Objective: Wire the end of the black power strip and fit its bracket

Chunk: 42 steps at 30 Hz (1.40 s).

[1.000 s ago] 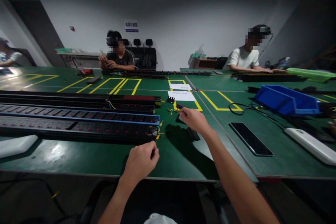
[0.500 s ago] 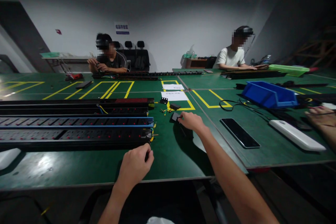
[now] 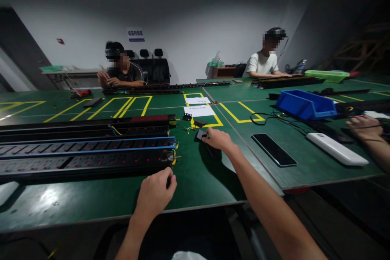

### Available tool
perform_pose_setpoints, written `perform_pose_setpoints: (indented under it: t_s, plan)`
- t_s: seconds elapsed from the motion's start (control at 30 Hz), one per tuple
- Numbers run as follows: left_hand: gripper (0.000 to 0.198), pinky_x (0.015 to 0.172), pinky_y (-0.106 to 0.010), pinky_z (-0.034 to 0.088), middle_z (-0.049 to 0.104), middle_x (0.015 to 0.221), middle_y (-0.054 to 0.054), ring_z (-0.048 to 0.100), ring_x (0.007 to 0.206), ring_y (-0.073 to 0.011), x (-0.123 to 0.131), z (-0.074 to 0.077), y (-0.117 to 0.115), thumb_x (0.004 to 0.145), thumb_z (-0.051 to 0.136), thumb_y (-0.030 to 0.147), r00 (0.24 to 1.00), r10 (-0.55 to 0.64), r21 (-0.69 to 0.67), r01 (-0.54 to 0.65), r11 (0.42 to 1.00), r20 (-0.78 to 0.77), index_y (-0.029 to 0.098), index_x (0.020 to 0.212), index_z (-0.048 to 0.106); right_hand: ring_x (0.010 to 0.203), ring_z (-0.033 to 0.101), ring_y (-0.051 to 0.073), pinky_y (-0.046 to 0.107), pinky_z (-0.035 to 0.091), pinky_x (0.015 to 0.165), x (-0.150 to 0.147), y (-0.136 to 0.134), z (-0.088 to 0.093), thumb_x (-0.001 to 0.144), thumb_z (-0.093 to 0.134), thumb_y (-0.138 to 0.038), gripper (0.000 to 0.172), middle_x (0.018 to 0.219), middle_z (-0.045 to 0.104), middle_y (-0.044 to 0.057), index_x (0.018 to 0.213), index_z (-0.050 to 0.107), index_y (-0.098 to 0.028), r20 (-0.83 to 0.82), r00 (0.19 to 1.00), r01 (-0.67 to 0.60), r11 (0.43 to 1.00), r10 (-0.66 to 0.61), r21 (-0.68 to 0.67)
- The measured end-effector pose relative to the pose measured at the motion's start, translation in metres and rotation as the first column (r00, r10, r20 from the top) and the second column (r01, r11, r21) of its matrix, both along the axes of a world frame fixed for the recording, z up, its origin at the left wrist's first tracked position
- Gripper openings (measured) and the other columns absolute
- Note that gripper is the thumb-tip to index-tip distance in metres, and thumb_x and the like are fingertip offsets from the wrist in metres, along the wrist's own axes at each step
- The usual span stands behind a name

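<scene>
My left hand (image 3: 156, 195) is curled into a fist at the near end of the long black power strips (image 3: 91, 156), pinching something small and dark that I cannot make out. My right hand (image 3: 217, 139) reaches forward over the green table (image 3: 198, 183), its fingers closed on a small black part (image 3: 199, 134). Just beyond it lie another black piece (image 3: 200, 123), a small black bracket (image 3: 187, 117) and short yellow wires (image 3: 186, 128). Yellow and blue wires stick out of the strips' end (image 3: 173, 156).
A black phone (image 3: 273, 149) and a white power strip (image 3: 336, 149) lie to the right, with a blue bin (image 3: 306, 105) and a black cable (image 3: 268, 118) behind. Another person's hand (image 3: 364, 126) rests at far right. Two people sit at the far table edge. White papers (image 3: 198, 110) lie ahead.
The view swung right and slightly down. My right hand drew a little nearer, staying on the small black part. A neighbour's hand came into view at right. My left hand kept its place.
</scene>
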<state>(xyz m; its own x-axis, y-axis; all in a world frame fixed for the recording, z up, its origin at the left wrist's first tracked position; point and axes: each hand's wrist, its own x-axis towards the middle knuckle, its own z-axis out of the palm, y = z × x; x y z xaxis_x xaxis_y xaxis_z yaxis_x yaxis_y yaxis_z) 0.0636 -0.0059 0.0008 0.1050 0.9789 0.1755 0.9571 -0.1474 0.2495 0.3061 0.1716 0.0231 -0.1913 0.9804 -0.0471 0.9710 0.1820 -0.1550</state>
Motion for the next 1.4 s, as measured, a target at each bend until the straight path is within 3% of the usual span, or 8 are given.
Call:
perform_pose_setpoints:
  t_s: [0.17, 0.3, 0.5, 0.67, 0.87, 1.07, 1.3, 1.4]
  plan:
    - [0.021, 0.061, -0.029, 0.03, 0.066, 0.072, 0.001, 0.061, 0.065, -0.0156, 0.0, 0.001, 0.0, 0.097, 0.042, 0.028, 1.0, 0.001, -0.014, -0.001, 1.0, -0.005, 0.022, 0.083, 0.057, 0.113, 0.063, 0.035, 0.042, 0.049, 0.085, 0.001, 0.002, -0.004, 0.087, 0.06, -0.06, 0.063, 0.132, 0.06, 0.019, 0.133, 0.051, -0.018, -0.024, 0.997, -0.068, 0.997, 0.069, 0.036]
    - [0.021, 0.061, -0.029, 0.03, 0.067, 0.073, 0.001, 0.061, 0.065, -0.0154, 0.001, 0.002, 0.0, 0.096, 0.043, 0.028, 1.0, 0.004, -0.02, -0.005, 1.0, -0.012, 0.022, 0.083, 0.057, 0.113, 0.063, 0.032, 0.039, 0.049, 0.084, 0.0, 0.002, -0.004, 0.087, 0.062, -0.053, 0.054, 0.127, 0.064, 0.014, 0.131, 0.054, -0.022, -0.008, 0.992, -0.124, 0.99, 0.124, 0.06]
    - [0.022, 0.061, -0.029, 0.031, 0.066, 0.072, 0.001, 0.061, 0.065, -0.0153, 0.0, 0.001, 0.0, 0.097, 0.042, 0.028, 1.0, 0.001, -0.013, -0.001, 1.0, -0.002, 0.022, 0.082, 0.057, 0.105, 0.066, 0.032, 0.038, 0.049, 0.081, -0.001, 0.002, -0.002, 0.088, 0.059, -0.055, 0.053, 0.124, 0.065, 0.015, 0.129, 0.057, -0.02, -0.009, 0.998, -0.063, 0.995, 0.064, 0.078]
    - [0.021, 0.062, -0.029, 0.03, 0.067, 0.073, 0.001, 0.063, 0.067, -0.0161, 0.0, 0.0, 0.0, 0.097, 0.041, 0.028, 1.0, 0.002, -0.015, -0.002, 1.0, -0.014, 0.022, 0.083, 0.057, 0.101, 0.068, 0.031, 0.035, 0.049, 0.077, 0.002, 0.001, 0.007, 0.095, 0.044, -0.059, 0.051, 0.112, 0.07, 0.018, 0.106, 0.071, -0.016, -0.005, 1.0, -0.017, 1.0, 0.017, 0.011]
    - [0.022, 0.062, -0.029, 0.032, 0.069, 0.075, 0.0, 0.064, 0.069, -0.0161, 0.001, 0.003, 0.0, 0.097, 0.041, 0.028, 1.0, 0.008, -0.039, -0.009, 0.999, -0.024, 0.022, 0.084, 0.057, 0.087, 0.07, 0.027, 0.029, 0.047, 0.069, 0.005, 0.0, 0.01, 0.092, 0.048, -0.063, 0.051, 0.09, 0.073, 0.013, 0.09, 0.077, -0.02, -0.045, 0.986, -0.162, 0.98, 0.158, -0.115]
    - [0.022, 0.061, -0.028, 0.032, 0.067, 0.074, 0.0, 0.063, 0.068, -0.016, 0.001, 0.003, 0.0, 0.097, 0.041, 0.027, 1.0, 0.005, -0.025, -0.006, 1.0, -0.016, 0.022, 0.083, 0.057, 0.052, 0.063, 0.016, 0.025, 0.044, 0.054, 0.007, 0.002, 0.004, 0.089, 0.057, -0.056, 0.042, 0.068, 0.069, 0.006, 0.084, 0.073, -0.017, -0.199, 0.955, -0.264, 0.935, 0.219, -0.237]
    - [0.022, 0.061, -0.028, 0.03, 0.066, 0.071, 0.001, 0.062, 0.066, -0.0159, 0.0, 0.002, 0.0, 0.097, 0.041, 0.028, 1.0, 0.001, -0.015, -0.001, 1.0, -0.003, 0.022, 0.082, 0.056, 0.05, 0.057, 0.013, 0.023, 0.04, 0.049, 0.005, 0.003, -0.002, 0.087, 0.06, -0.045, 0.032, 0.061, 0.063, 0.002, 0.08, 0.072, -0.016, -0.209, 0.907, -0.407, 0.888, 0.366, -0.214]
    - [0.021, 0.061, -0.027, 0.03, 0.065, 0.07, 0.002, 0.062, 0.066, -0.016, 0.0, 0.002, -0.001, 0.097, 0.041, 0.028, 1.0, -0.003, -0.009, 0.003, 1.0, 0.005, 0.023, 0.082, 0.056, 0.053, 0.056, 0.012, 0.021, 0.039, 0.048, 0.005, 0.001, 0.001, 0.087, 0.061, -0.044, 0.03, 0.068, 0.066, 0.003, 0.083, 0.072, -0.016, -0.274, 0.872, -0.471, 0.849, 0.407, -0.239]
